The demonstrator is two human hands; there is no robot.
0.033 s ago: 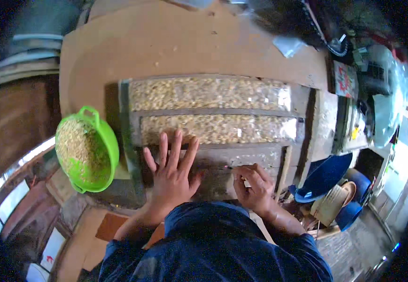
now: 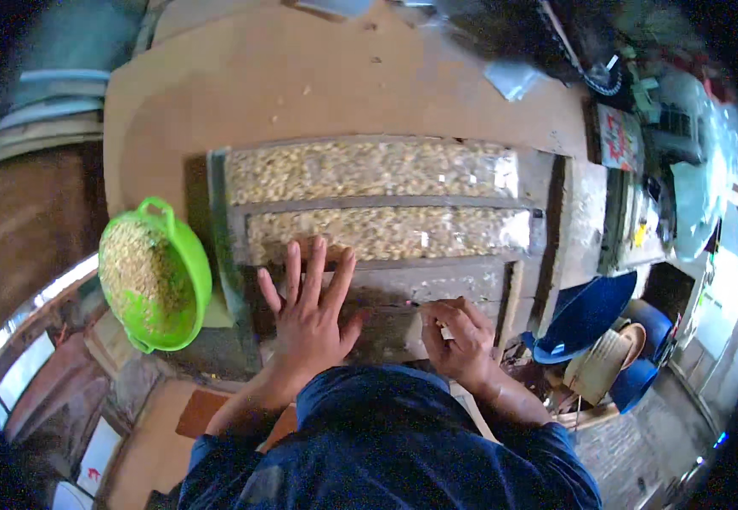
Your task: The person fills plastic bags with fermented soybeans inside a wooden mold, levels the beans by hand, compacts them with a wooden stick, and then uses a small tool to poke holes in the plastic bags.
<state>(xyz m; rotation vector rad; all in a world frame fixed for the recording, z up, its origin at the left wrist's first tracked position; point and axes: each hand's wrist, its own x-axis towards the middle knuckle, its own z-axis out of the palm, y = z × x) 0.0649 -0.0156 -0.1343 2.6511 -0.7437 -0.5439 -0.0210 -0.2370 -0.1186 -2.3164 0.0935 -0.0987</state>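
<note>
My left hand (image 2: pixel 308 314) lies palm down with its fingers spread. Its fingertips rest on the near edge of a long, flat clear plastic pack (image 2: pixel 386 236) full of pale, bean-like pieces. A second such pack (image 2: pixel 369 174) lies parallel just beyond it. The fingers of my right hand (image 2: pixel 460 336) are closed in a pinch, nearer to me than the packs. A thin, dark, stick-like thing (image 2: pixel 414 303) with a pinkish tip juts leftward from them; its kind is too small to make out. Both packs lie within a wooden frame (image 2: pixel 369 202) with dividing strips.
On the left stands a bright green handled basket (image 2: pixel 202 280), partly filled with pale grains. A broad brown board (image 2: pixel 335 85) stretches beyond the frame, with a scrap of clear plastic (image 2: pixel 511 81) on it. Blue tubs (image 2: pixel 585 314) and woven baskets (image 2: pixel 596 367) crowd the lower right.
The whole view has shifted slightly, so the packs and basket appear a little further left. Both hands keep their poses.
</note>
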